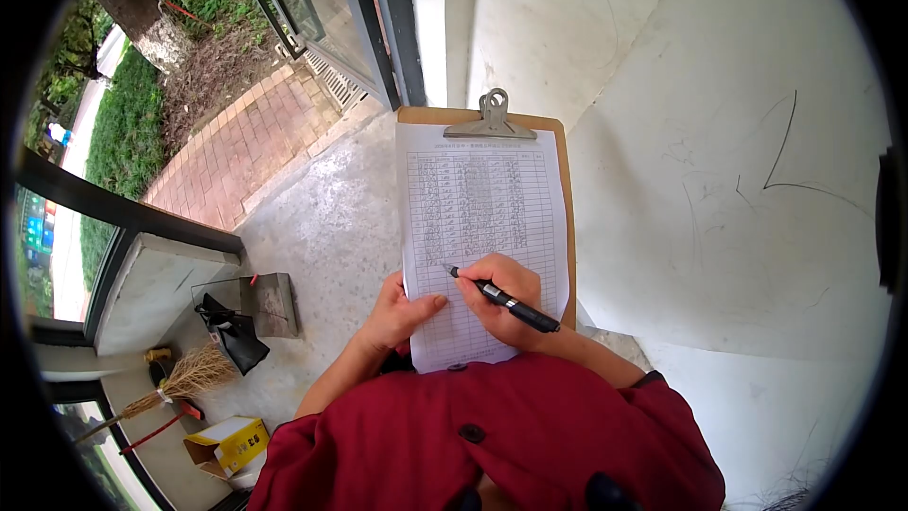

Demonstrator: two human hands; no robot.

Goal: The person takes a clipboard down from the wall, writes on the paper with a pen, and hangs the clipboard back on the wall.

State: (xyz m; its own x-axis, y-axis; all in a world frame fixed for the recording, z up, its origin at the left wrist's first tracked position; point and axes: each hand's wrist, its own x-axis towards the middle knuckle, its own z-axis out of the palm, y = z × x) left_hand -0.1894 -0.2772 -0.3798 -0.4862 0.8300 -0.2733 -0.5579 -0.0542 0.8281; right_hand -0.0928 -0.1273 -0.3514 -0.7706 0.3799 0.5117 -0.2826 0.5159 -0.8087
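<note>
A brown clipboard (568,227) with a metal clip (492,119) at its top holds a printed table sheet (473,322). Handwriting fills many of the sheet's upper rows. My left hand (401,314) grips the lower left edge of the clipboard and sheet, its thumb lying on the paper. In my right hand (505,295) is a black pen (515,306), its tip at the left part of the sheet, just under the written rows.
A white wall (719,180) with dark scratches rises on the right. An open glass door (326,9) is at the upper left, with brick paving (227,151) outside. A dustpan (270,305), a straw broom (194,374) and a yellow box (236,445) stand at the lower left.
</note>
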